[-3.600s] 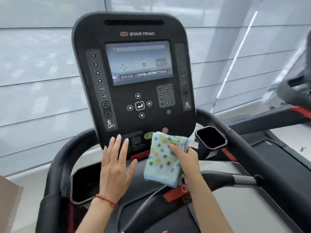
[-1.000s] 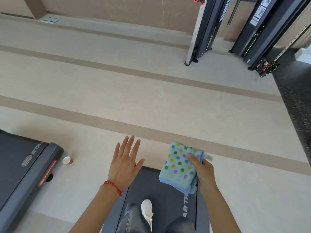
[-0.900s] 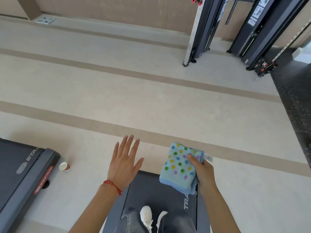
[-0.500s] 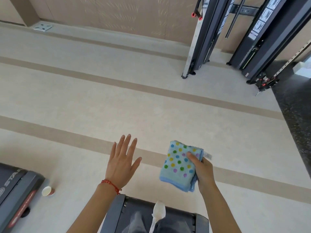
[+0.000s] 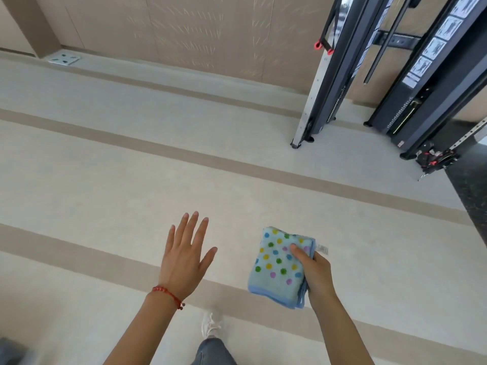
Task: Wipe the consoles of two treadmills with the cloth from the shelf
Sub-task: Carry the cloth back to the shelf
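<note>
While the view is tilted down at a pale floor point(image 5: 105, 180) crossed by tan stripes, a square white floor plate point(image 5: 64, 59) is seen at the far left by the beige wall point(image 5: 184, 30). Nearer the middle, the left hand point(image 5: 184, 259) is held out palm down above the floor, its fingers point(image 5: 191, 227) straight and spread, with nothing held; a red bracelet point(image 5: 167, 293) is worn at its wrist. Below, a white shoe point(image 5: 209, 324) and a grey trouser leg point(image 5: 213, 351) are seen on the floor. To the right, the folded cloth point(image 5: 276, 267), pale blue with coloured dots, is gripped at its right edge by the right hand point(image 5: 315, 275), thumb on top and the other fingers hidden beneath. At the upper right, dark machine frames point(image 5: 411, 88) are seen standing near the wall.
</note>
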Demonstrator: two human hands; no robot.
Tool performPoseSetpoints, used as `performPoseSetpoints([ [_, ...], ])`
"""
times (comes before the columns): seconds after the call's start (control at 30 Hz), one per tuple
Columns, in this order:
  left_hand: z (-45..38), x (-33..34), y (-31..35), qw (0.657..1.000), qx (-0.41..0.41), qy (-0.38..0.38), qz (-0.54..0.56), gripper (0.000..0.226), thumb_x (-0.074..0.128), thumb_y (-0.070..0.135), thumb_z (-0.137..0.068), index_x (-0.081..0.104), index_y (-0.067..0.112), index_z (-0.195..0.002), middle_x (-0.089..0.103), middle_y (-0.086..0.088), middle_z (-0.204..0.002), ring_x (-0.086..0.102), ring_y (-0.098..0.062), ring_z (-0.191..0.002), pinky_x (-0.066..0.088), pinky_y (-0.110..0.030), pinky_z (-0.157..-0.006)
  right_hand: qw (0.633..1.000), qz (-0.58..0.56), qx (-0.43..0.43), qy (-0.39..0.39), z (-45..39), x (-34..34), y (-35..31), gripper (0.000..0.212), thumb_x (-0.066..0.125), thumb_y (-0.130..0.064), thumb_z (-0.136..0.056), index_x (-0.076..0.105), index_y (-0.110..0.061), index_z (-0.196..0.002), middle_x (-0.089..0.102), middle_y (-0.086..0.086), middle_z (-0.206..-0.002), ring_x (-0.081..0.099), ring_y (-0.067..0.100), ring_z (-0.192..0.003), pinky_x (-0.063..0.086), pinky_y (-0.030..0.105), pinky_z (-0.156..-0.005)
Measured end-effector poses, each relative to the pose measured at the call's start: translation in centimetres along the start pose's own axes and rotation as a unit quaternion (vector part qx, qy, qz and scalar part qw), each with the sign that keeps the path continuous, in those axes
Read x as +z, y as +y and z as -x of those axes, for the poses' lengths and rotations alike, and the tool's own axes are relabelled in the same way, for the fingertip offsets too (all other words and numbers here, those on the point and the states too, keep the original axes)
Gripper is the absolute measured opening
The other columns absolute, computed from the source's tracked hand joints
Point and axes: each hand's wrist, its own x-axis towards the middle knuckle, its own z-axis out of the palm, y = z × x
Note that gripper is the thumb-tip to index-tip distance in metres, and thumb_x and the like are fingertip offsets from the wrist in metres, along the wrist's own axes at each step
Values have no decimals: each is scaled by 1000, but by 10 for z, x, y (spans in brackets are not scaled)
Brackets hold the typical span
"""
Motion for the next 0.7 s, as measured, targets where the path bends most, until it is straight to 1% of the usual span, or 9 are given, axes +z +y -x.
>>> performPoseSetpoints([
  [0.13, -85, 61, -76, 1000, -1, 9, -11, 61, 18, 52, -97, 35, 11, -139, 37, -14, -145, 24, -29, -136, 16, -43, -108, 999, -8, -33, -10, -109, 73, -6, 12, 71, -16, -79, 66, -11, -89, 70, 12, -93, 67, 32, -87, 54, 48, -84],
  [0.2, -126, 74, -108, 1000, -8, 6, -23, 62, 16, 54, -97, 34, 12, -139, 38, -14, -144, 24, -29, -135, 18, -44, -109, 999, -28, -37, -17, -152, 111, -18, 14, 72, -16, -78, 66, -11, -90, 70, 12, -94, 67, 32, -88, 53, 47, -85],
  [0.3, -177, 78, -154, 999, -26, 13, -26, 63, 15, 55, -96, 33, 13, -139, 38, -14, -144, 23, -27, -136, 21, -46, -109, 999, -26, -8, -17, -201, 167, -41, 16, 73, -18, -77, 66, -11, -90, 71, 12, -94, 67, 31, -88, 54, 47, -85],
  [0.37, -210, 73, -178, 998, -52, 12, -21, 62, 16, 55, -96, 32, 13, -140, 39, -14, -144, 22, -27, -136, 15, -42, -110, 999, -17, 4, -41, -230, 200, -63, 18, 73, -17, -76, 67, -10, -91, 71, 14, -96, 67, 33, -88, 53, 49, -86],
  [0.43, -246, 76, -209, 997, -75, 14, -25, 62, 15, 55, -97, 33, 13, -139, 40, -14, -143, 23, -27, -135, 12, -39, -109, 999, 0, 1, -48, -266, 233, -86, 17, 73, -16, -76, 67, -9, -91, 71, 16, -96, 67, 33, -88, 53, 50, -86],
  [0.53, -301, 88, -256, 995, -96, 21, -35, 63, 16, 55, -96, 36, 12, -138, 41, -15, -142, 26, -29, -134, 16, -42, -107, 998, 19, -9, -65, -323, 288, -118, 20, 74, -18, -76, 67, -8, -92, 71, 15, -94, 67, 33, -88, 53, 49, -86],
  [0.63, -356, 99, -302, 988, -142, 28, -52, 65, 15, 55, -96, 37, 10, -137, 41, -16, -142, 27, -30, -134, 18, -44, -106, 993, 37, -15, -108, -382, 357, -152, 25, 73, -19, -76, 67, -8, -97, 71, 13, -95, 68, 31, -88, 54, 46, -85],
  [0.67, -378, 100, -323, 984, -169, 27, -47, 65, 15, 56, -96, 38, 10, -137, 41, -15, -142, 26, -30, -134, 18, -44, -106, 990, 53, -13, -133, -406, 392, -165, 24, 73, -19, -76, 67, -8, -96, 72, 12, -95, 68, 30, -88, 54, 44, -83],
  [0.7, -393, 99, -337, 982, -180, 35, -50, 65, 15, 56, -96, 38, 10, -137, 41, -15, -142, 26, -29, -134, 17, -44, -106, 986, 63, -16, -151, -420, 417, -176, 22, 73, -19, -77, 67, -9, -96, 72, 12, -94, 68, 29, -87, 55, 42, -81],
])
